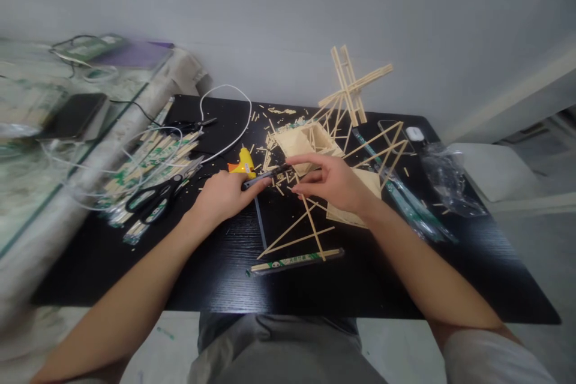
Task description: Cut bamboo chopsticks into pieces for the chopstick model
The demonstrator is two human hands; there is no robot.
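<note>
My left hand (225, 195) is closed around a slim dark tool (258, 179), which looks like a utility knife. The tool's far end reaches toward my right hand (326, 183), whose fingers are curled around the upper part of a thin wooden chopstick (314, 228). That stick slants down across a V of two joined chopsticks (292, 233). Its lower end meets a wrapped chopstick packet (297, 260) near the table's front. A yellow hot glue gun (245, 162) lies just beyond my left hand, with a translucent glue stick (261, 222) below.
Black-handled scissors (155, 198) lie on wrapped chopsticks (148, 162) at left, near a white cable (249, 108). A chopstick windmill model (348, 87) stands at the back on the black table (216, 282). Cut bits lie mid-table. Clear plastic wrap (450, 183) sits at right.
</note>
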